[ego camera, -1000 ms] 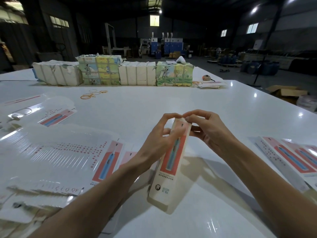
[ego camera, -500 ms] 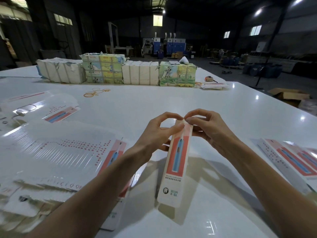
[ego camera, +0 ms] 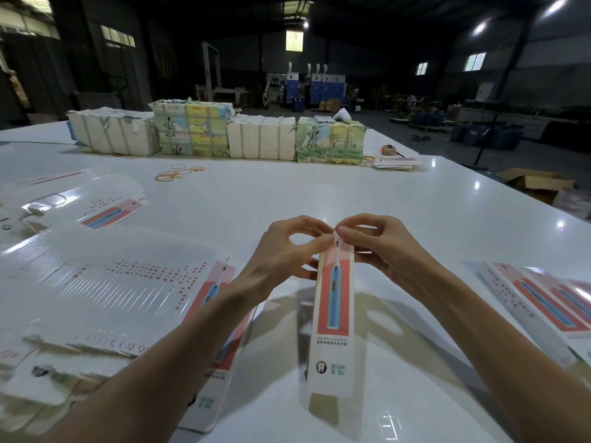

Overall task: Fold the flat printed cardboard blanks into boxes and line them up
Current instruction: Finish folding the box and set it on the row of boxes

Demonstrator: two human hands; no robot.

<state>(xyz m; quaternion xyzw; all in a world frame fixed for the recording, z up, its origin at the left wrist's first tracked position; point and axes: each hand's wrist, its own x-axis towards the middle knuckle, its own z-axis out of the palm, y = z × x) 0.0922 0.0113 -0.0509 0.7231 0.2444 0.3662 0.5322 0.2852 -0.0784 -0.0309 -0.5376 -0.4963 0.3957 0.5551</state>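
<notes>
A long narrow box (ego camera: 332, 318), white with a red panel and a blue toothbrush print, stands nearly upright with its lower end on the white table (ego camera: 287, 193). My left hand (ego camera: 284, 251) and my right hand (ego camera: 380, 247) both pinch its top end between thumb and fingertips. A fanned spread of flat printed blanks (ego camera: 105, 289) lies to the left. Finished boxes (ego camera: 543, 298) lie side by side at the right.
Wrapped bundles of stock (ego camera: 217, 135) line the far side of the table. Loose rubber bands (ego camera: 179, 172) lie in front of them. More flat blanks (ego camera: 105, 212) sit at the far left. A small pile of cards (ego camera: 396, 163) lies near the far right corner.
The box has swung from a slant to nearly upright and turned its printed face toward me. Both hands have closed in on its top end.
</notes>
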